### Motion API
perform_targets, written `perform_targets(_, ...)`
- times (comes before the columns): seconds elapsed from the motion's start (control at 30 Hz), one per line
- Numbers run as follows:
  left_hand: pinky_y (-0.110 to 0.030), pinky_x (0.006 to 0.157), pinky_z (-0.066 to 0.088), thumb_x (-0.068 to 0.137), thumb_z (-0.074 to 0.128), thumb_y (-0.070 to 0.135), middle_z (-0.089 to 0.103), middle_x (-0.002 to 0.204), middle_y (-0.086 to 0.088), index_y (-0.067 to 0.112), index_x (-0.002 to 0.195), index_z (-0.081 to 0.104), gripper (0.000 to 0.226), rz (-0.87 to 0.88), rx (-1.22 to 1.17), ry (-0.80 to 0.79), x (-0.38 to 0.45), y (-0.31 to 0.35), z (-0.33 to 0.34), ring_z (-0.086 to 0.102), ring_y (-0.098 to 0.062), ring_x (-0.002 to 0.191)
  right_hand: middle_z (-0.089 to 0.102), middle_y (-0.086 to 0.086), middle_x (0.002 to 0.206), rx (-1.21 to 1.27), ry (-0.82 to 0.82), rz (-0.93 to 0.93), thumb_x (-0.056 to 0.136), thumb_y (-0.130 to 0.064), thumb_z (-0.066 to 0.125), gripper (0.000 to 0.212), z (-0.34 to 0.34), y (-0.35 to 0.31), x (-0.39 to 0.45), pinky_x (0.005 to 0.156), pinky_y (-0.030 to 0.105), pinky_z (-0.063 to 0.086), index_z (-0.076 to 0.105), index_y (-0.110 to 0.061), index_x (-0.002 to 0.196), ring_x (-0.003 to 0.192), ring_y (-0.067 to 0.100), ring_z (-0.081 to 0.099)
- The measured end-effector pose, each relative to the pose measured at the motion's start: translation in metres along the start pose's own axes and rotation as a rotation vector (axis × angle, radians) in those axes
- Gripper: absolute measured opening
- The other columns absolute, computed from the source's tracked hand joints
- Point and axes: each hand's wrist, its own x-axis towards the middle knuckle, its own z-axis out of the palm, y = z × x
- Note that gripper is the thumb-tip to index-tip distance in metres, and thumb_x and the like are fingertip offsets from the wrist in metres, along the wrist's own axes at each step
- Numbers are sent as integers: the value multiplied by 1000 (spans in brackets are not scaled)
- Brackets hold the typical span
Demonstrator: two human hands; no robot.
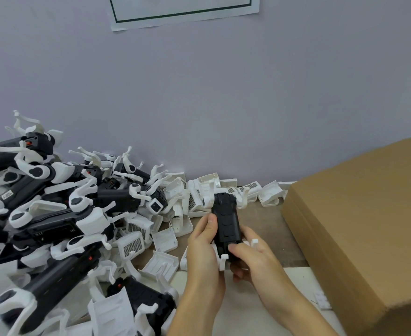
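Both of my hands hold one black plastic body point(226, 221) with white arms at its ends, upright above the table near the middle of the view. My left hand point(203, 241) grips its left side, thumb pressed on the black face. My right hand point(250, 257) grips the lower right end, thumb on the bottom edge and fingers curled underneath. A white arm piece point(224, 259) sticks out below the body between my hands.
A large heap of assembled black-and-white units point(54, 214) fills the left. Loose white shell parts point(165, 241) lie beside it and along the wall point(248, 187). A big cardboard box point(359, 221) stands at the right. A paper sheet point(182, 10) hangs on the wall.
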Motion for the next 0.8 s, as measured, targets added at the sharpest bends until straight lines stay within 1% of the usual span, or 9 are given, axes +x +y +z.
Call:
perform_targets(0.07, -31, 55, 35, 102, 49, 30, 59, 89, -15, 4, 108, 68, 33, -11, -2, 7, 0, 0, 0, 50, -29, 72, 55, -11, 62, 6, 6, 5, 72, -28, 54, 39, 0, 2, 1, 55, 23, 40, 67, -31, 108, 55, 10, 44)
perform_targets(0.13, -31, 56, 33, 102, 49, 29, 57, 89, -15, 4, 105, 67, 31, -17, -8, 15, 1, -1, 0, 47, -30, 75, 55, -9, 63, 21, 2, 8, 70, -25, 54, 40, -1, 2, 1, 57, 25, 40, 68, -30, 106, 55, 10, 44)
perform_targets(0.3, -32, 56, 33, 102, 50, 29, 57, 90, -16, 4, 106, 67, 31, -12, -24, 14, 2, -1, 0, 46, -31, 77, 55, -7, 66, 35, -14, 3, 68, -23, 54, 39, -2, 3, 1, 58, 27, 39, 69, -30, 103, 55, 11, 42)
perform_targets(0.4, -32, 55, 34, 102, 50, 29, 58, 90, -16, 3, 109, 68, 32, -15, -37, 12, 2, -1, -1, 48, -30, 73, 54, -5, 69, 25, -31, -5, 68, -22, 53, 39, -2, 2, 0, 59, 27, 38, 68, -28, 103, 58, 12, 41)
perform_targets(0.5, -32, 55, 34, 102, 50, 29, 56, 89, -16, 2, 112, 66, 34, -12, -38, 7, 2, -1, 0, 48, -28, 68, 53, -6, 68, 20, -30, -5, 67, -20, 52, 41, -2, 1, 0, 58, 26, 38, 67, -24, 104, 57, 12, 40)
perform_targets(0.57, -32, 54, 34, 102, 50, 29, 57, 90, -17, 2, 112, 67, 34, -9, -44, 11, 2, -1, 0, 48, -28, 68, 53, -6, 67, 20, -29, 0, 67, -20, 52, 40, -2, 1, 0, 58, 26, 38, 68, -26, 103, 58, 12, 40)
perform_targets(0.63, -32, 55, 34, 102, 49, 29, 58, 91, -17, 2, 111, 67, 33, -6, -45, 13, 2, -2, 0, 49, -29, 70, 53, -6, 68, 21, -33, 7, 67, -21, 52, 39, -2, 0, 0, 60, 28, 38, 69, -33, 100, 58, 12, 41)
perform_targets(0.7, -33, 56, 35, 102, 49, 29, 58, 91, -17, 3, 110, 68, 34, -3, -39, 14, 2, -2, 0, 48, -31, 76, 53, -6, 68, 21, -38, 12, 68, -23, 52, 38, -1, -1, -1, 61, 28, 38, 70, -38, 98, 58, 12, 41)
perform_targets(0.8, -34, 59, 35, 102, 49, 30, 60, 93, -16, 3, 111, 69, 34, -2, -33, 20, 2, -2, 0, 49, -32, 83, 53, -8, 65, 26, -34, 12, 69, -23, 52, 36, 0, -2, -1, 58, 26, 38, 70, -39, 96, 56, 10, 42)
